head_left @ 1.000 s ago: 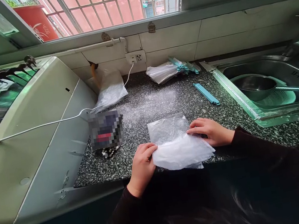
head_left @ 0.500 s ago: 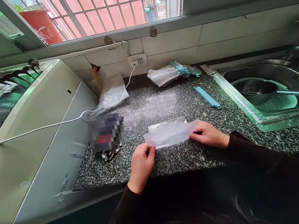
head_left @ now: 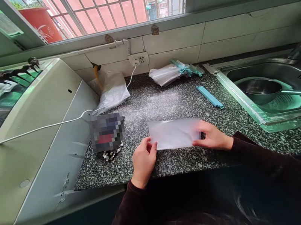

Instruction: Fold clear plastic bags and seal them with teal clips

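Observation:
A translucent white plastic sheet (head_left: 172,135), possibly a flat bag, spreads between my two hands above the speckled counter (head_left: 175,161). My left hand (head_left: 145,159) pinches its lower left edge between thumb and fingers. At the right end, the fingers of my right hand (head_left: 211,137) go behind the sheet and show through it, with the thumb at the lower edge. Whatever lies beneath the sheet is hidden. Beyond my right hand lies a light blue strip (head_left: 210,97), perhaps a bag-sealing clip.
Plastic sheets or bags (head_left: 164,75) and several blue strips (head_left: 186,67) lie by the wall. A plastic bag (head_left: 112,90), a white cable (head_left: 55,125) and a blurred-out item (head_left: 108,132) are left. The sink (head_left: 271,118) holds a pan (head_left: 261,91).
The sheet has gone from folded or tilted to lying flatter, and now covers the shiny clear piece seen behind it before. My right fingers have moved behind it.

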Motion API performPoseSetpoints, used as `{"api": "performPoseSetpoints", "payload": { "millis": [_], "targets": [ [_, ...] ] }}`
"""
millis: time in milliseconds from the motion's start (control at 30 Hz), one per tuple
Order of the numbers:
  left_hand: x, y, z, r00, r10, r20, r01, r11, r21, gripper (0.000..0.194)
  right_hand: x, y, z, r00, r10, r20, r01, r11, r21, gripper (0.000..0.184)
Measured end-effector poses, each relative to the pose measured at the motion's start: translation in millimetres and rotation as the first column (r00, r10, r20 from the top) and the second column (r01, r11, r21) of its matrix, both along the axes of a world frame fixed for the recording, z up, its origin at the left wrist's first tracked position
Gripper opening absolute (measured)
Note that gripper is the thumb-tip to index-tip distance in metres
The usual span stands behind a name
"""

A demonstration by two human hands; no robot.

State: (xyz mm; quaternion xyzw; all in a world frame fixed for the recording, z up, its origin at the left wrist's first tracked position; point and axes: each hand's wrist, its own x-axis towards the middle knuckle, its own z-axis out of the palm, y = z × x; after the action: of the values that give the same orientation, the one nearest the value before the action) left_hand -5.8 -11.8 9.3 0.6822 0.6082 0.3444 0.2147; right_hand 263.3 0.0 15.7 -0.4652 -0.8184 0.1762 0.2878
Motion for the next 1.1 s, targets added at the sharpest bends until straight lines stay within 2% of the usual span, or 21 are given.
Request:
{"api": "performPoseSetpoints", "payload": {
  "millis": [167,300,400,500,533,600,667,733,800,933,1100],
  "targets": [
    [0,-1,-1.7,1.0,0.01,0.009,-0.01,1.0,0.016,0.021,-5,2,-2.9,0.998,-0.024,-0.052,0.025,1.0,0.014,0.026],
    [0,-3,-3.7,0.999,0.014,0.038,-0.015,1.0,0.026,0.041,-8,1,-3.9,0.999,-0.025,-0.043,0.027,0.999,0.039,0.026],
    [0,-3,-6.4,1.0,0.026,0.004,-0.026,0.998,0.049,0.05,-7,-1,-1.7,0.996,-0.086,-0.013,0.087,0.993,0.08,0.023],
    [0,-3,-8.3,0.999,0.022,-0.027,-0.02,0.997,0.069,0.05,-7,-3,5.2,0.971,-0.22,-0.097,0.238,0.936,0.259,0.006],
    [0,-3,-8.6,0.999,0.018,-0.032,-0.015,0.997,0.073,0.05,-8,-4,8.0,0.968,-0.225,-0.116,0.252,0.902,0.35,0.01],
    [0,-3,-8.9,0.999,0.009,-0.041,-0.006,0.997,0.081,0.047,-13,-6,12.3,0.986,-0.161,-0.037,0.157,0.844,0.513,0.015],
    [0,-3,-9.1,0.999,0.004,-0.053,0.001,0.996,0.092,0.043,-21,-7,13.0,0.985,-0.075,0.157,-0.029,0.821,0.57,0.012],
    [0,-2,-9.5,0.998,0.001,-0.062,0.005,0.995,0.104,0.04,-28,-7,9.6,0.947,-0.032,0.319,-0.15,0.835,0.529,0.009],
    [0,-2,-9.9,0.998,-0.007,-0.062,0.014,0.994,0.112,0.039,-31,-7,4.1,0.92,-0.014,0.391,-0.184,0.866,0.465,0.014],
    [-3,-4,-9.4,0.996,-0.067,-0.051,0.072,0.992,0.107,0.039,-28,-5,-3.7,0.913,-0.012,0.407,-0.161,0.908,0.387,0.022],
    [-10,-8,-5.9,0.977,-0.197,-0.076,0.205,0.971,0.122,0.035,-24,-4,-4.7,0.919,-0.003,0.395,-0.161,0.911,0.38,0.024]
  ]
}}
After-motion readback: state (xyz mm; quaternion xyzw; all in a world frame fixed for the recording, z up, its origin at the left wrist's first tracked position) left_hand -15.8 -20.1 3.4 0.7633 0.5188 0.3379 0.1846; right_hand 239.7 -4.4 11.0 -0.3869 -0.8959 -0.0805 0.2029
